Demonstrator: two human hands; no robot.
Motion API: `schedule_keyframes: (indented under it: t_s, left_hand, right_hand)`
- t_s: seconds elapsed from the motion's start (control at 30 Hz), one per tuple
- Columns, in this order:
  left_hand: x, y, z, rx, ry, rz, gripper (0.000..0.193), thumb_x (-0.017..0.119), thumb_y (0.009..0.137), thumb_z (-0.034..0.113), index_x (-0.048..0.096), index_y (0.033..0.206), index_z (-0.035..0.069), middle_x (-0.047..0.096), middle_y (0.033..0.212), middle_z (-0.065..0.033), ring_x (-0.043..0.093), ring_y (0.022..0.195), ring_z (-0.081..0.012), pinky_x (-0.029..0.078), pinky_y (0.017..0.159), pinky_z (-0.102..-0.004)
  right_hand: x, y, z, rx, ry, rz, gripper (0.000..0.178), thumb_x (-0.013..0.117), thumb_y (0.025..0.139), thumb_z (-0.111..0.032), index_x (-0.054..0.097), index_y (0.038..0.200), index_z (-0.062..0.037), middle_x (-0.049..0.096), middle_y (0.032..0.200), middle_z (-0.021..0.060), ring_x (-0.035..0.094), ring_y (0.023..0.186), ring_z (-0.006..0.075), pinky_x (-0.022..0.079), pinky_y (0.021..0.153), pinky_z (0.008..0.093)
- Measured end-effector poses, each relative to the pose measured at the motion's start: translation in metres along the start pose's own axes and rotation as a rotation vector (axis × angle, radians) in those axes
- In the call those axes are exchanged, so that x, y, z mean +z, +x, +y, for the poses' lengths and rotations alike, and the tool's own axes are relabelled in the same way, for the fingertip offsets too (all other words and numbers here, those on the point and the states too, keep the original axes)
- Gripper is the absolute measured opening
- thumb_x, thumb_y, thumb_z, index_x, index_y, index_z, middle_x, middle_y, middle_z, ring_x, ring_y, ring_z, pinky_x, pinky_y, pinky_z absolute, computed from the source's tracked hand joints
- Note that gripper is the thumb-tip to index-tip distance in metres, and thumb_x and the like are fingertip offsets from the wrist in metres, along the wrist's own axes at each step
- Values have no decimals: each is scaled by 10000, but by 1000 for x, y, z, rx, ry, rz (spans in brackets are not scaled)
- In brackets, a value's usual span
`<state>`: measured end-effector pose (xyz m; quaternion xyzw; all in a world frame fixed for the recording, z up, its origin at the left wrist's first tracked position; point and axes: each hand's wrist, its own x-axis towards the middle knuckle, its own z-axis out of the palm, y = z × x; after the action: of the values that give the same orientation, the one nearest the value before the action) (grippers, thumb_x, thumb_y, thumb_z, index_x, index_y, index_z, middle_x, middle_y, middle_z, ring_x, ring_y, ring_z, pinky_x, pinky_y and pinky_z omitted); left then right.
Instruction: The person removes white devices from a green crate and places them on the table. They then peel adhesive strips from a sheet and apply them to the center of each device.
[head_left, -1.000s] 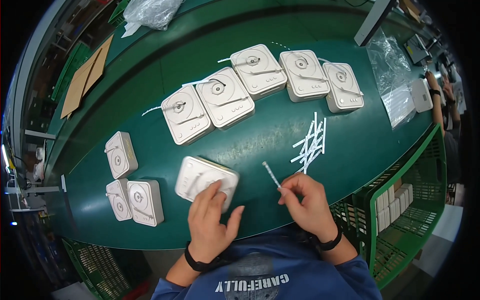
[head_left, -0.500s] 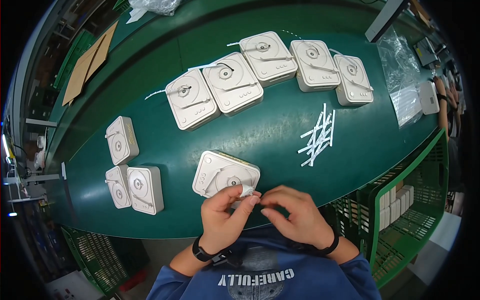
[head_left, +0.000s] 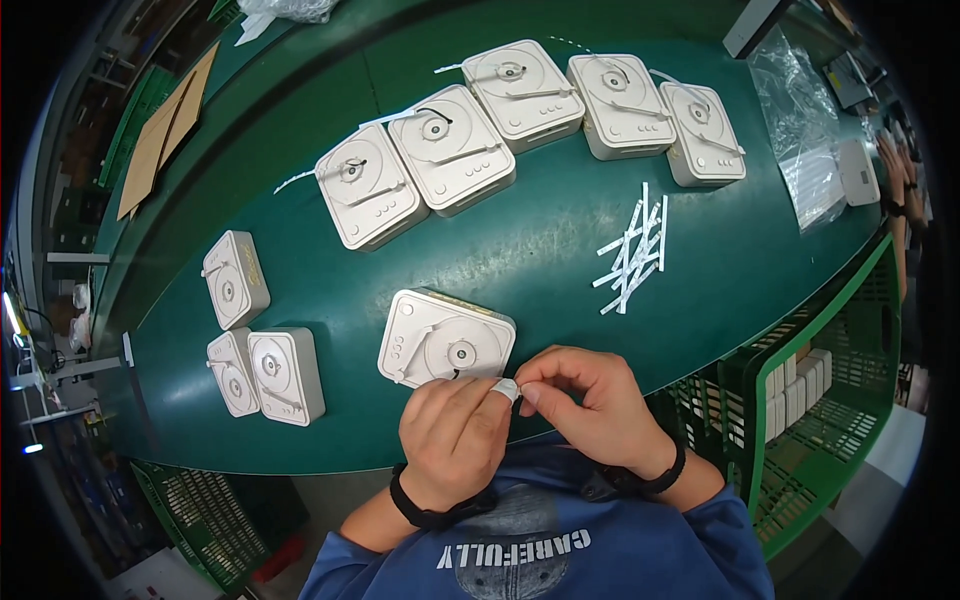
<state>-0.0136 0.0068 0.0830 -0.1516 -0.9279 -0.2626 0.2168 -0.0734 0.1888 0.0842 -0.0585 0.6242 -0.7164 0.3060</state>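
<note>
A white turntable-shaped box (head_left: 418, 335) lies tilted on the green table in front of me. A short black cord (head_left: 457, 373) runs from its round platter toward my left hand (head_left: 455, 435). That hand is closed, back upward, at the box's near edge. Something white (head_left: 507, 388) covers its index fingertip; I cannot tell whether it is a wrap or a strip. My right hand (head_left: 590, 405) pinches with thumb and index finger right against that white tip. Whatever lies between the fingertips is too small to make out.
Several similar boxes (head_left: 455, 150) stand in a far row, some with white strips attached. More boxes (head_left: 285, 375) stand at left. Loose white strips (head_left: 632, 255) lie piled at right, near clear plastic bags (head_left: 800, 140). A green crate (head_left: 760, 440) stands right; another person's arm (head_left: 895, 170) is beyond.
My left hand has turned from palm-side pinching to back upward. My right hand has moved left, and its fingertips now meet the left ones. The whole view has shifted slightly.
</note>
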Motion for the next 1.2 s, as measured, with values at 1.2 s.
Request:
schedule_keyframes:
  t_s: [1.2]
  left_hand:
    - [-3,-9,-7,-111,-209,47,330,770,741,-69,646,1029,33,715,997,-121,696,838,-302,546,715,-385]
  right_hand:
    - [9,-7,1,175,242,-96,75,584,1036,-50,632,1042,8,673,882,34,610,728,64,504,655,210]
